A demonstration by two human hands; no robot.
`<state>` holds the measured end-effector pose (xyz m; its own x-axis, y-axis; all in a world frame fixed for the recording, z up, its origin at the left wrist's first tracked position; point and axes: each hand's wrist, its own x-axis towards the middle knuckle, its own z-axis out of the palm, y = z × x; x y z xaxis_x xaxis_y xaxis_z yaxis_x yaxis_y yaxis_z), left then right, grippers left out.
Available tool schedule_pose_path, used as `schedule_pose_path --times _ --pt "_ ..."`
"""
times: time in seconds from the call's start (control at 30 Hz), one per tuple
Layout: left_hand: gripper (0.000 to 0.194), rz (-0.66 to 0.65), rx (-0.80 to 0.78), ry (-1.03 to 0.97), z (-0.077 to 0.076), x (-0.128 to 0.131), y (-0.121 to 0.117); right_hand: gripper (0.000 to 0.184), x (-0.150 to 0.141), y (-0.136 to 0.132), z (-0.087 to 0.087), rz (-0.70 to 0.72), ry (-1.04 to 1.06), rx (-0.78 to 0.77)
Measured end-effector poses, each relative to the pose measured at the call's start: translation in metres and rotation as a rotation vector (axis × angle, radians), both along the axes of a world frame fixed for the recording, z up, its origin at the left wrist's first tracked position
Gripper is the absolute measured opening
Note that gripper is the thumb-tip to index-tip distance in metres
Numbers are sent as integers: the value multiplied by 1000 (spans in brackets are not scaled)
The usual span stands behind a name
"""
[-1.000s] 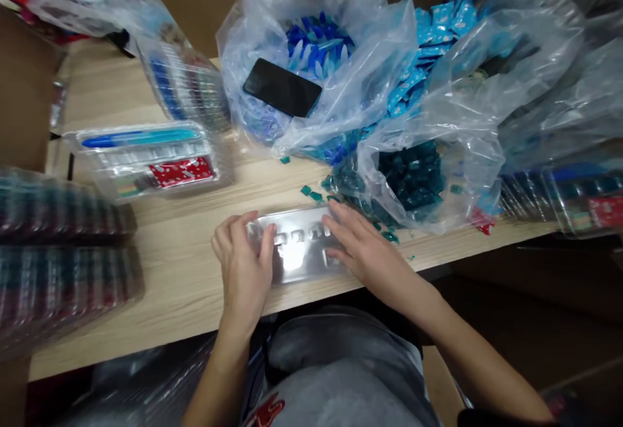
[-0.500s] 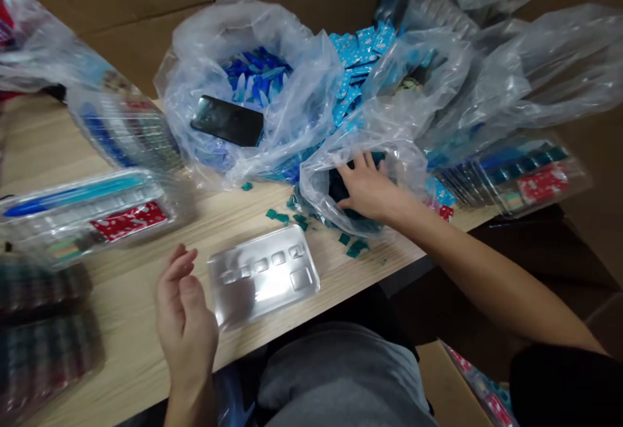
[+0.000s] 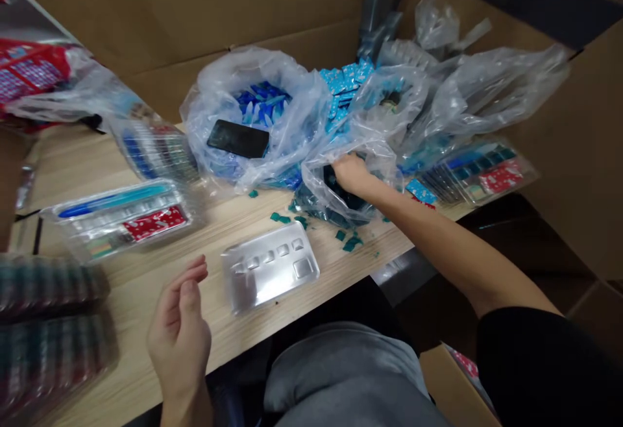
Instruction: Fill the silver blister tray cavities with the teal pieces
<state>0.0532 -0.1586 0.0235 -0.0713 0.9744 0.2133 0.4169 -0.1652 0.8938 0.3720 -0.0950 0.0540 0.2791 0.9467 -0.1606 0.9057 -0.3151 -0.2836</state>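
My right hand point(image 3: 351, 172) reaches down into a clear plastic bag point(image 3: 318, 183) of dark green pieces; its fingertips are hidden among them. Several small dark green square pieces point(image 3: 351, 243) lie loose on the wooden table beside that bag. A clear plastic tray point(image 3: 265, 292) with small square hollows rests in front of me, between my hands. Left of the tray, my left hand point(image 3: 179, 329) hovers over the table with loosely bent fingers, the thumb apart, holding nothing.
Filled blister trays point(image 3: 124, 216) stand at the left, with blurred stacks point(image 3: 51, 342) nearer me. Behind, a black phone point(image 3: 238, 139) lies on a bag of blue pieces point(image 3: 263, 101). Blue packets point(image 3: 345, 83) are heaped beyond. More filled trays point(image 3: 487, 170) lean at the right.
My right hand has sunk deeper into the bag, and its spread fingers have gone out of sight. My left hand stays beside the tray. The view has shifted slightly.
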Motion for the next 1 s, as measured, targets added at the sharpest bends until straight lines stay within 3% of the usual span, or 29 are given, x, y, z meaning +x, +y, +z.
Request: schedule_pose_path --times 0.17,0.4,0.53,0.63,0.73,0.8,0.9,1.0 --pt "30 14 -63 23 3 -8 -7 43 -6 -39 19 27 247 143" --pt "26 -153 16 45 15 19 -4 41 5 -75 35 -197 697 245" --pt "19 -291 99 12 29 53 -3 36 -11 -81 49 -240 1263 289" --pt "18 -359 122 -50 39 75 -2 33 -37 -83 52 -182 1605 179" --pt "27 -416 153 -93 47 82 5 33 -64 -83 45 -9 1576 64" --pt "30 -461 154 -88 48 76 9 34 -78 -83 39 100 1435 114" --pt "20 -508 95 -84 45 62 14 42 -88 -80 31 206 1271 195" --pt "6 -497 3 -140 38 51 16 48 -93 -76 25 274 1224 166"
